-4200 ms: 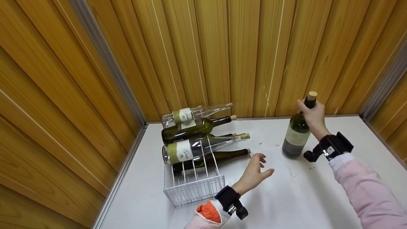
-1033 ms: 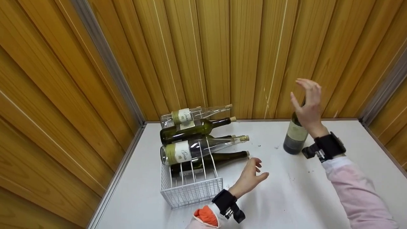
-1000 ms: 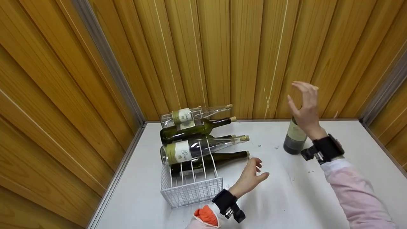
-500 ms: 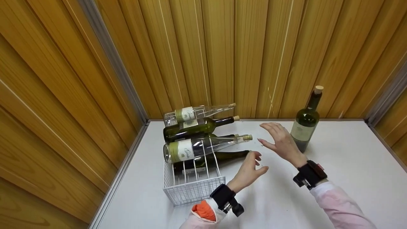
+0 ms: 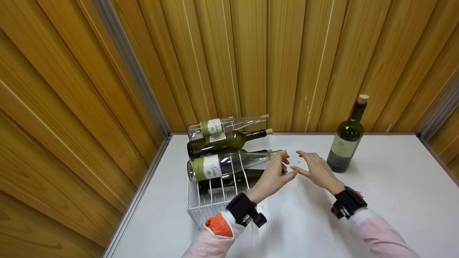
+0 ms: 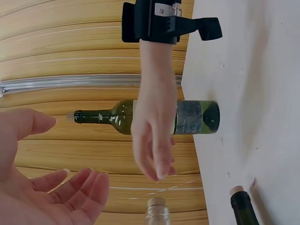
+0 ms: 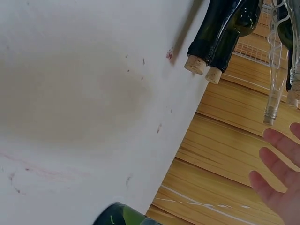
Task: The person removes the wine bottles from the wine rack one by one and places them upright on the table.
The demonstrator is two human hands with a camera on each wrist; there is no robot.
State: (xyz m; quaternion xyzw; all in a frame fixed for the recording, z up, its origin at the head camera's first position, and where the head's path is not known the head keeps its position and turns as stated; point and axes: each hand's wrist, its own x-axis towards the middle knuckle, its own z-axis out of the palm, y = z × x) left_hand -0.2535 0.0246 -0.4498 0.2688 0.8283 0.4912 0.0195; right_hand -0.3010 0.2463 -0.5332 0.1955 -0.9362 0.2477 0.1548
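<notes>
Head: left hand (image 5: 270, 180), loosely spread, near the neck of a clear glass bottle (image 5: 224, 165) lying on the wire rack (image 5: 204, 208); right hand (image 5: 320, 172), also spread, left of the upright green bottle (image 5: 346, 140). Left wrist: right hand overlaps this bottle's middle. Right wrist: cylindrical corks (image 7: 195, 64).

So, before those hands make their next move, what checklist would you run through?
1. Standing green bottle upright on the table: ok.
2. Its cork in place: ok.
3. Right hand empty: ok, fingers apart.
4. Left hand gripping a bottle from the wire rack: not ok, it holds nothing.
5. Hands clear of each other: cannot tell; the thumbs look very close in the head view.
6. Rack steady under its bottles: cannot tell.
</notes>
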